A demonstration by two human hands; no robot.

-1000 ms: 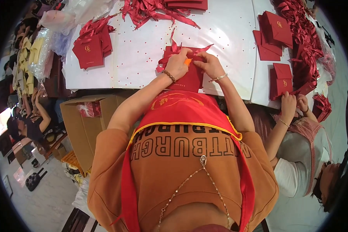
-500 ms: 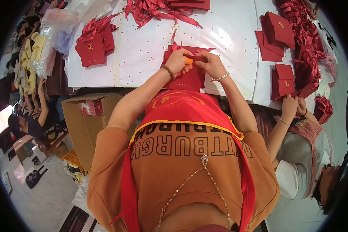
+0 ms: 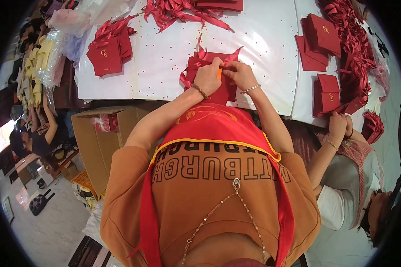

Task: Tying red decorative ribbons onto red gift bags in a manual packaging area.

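Observation:
A dark red paper gift bag lies flat on the table just in front of me, partly covered by my hands. My left hand is closed over its upper middle, pinching red satin ribbon. Something orange, perhaps a finger cover, shows at one of its fingertips. My right hand meets it from the right, thumb and fingers pinched together on the ribbon. Loose ribbon tails stick out beyond the bag's far edge and to its left. The spot where the fingertips meet is mostly hidden.
Stacked red bags with ribbons lie at the left, and a ribbon heap lies at the far side. More bags are at the right. There a co-worker's hands touch a red bag. An open cardboard box stands left below the table.
My left hand has turned over and its fingers have curled in toward the right hand. A ribbon loop has swung out to the left, and another tail now stands up at the right.

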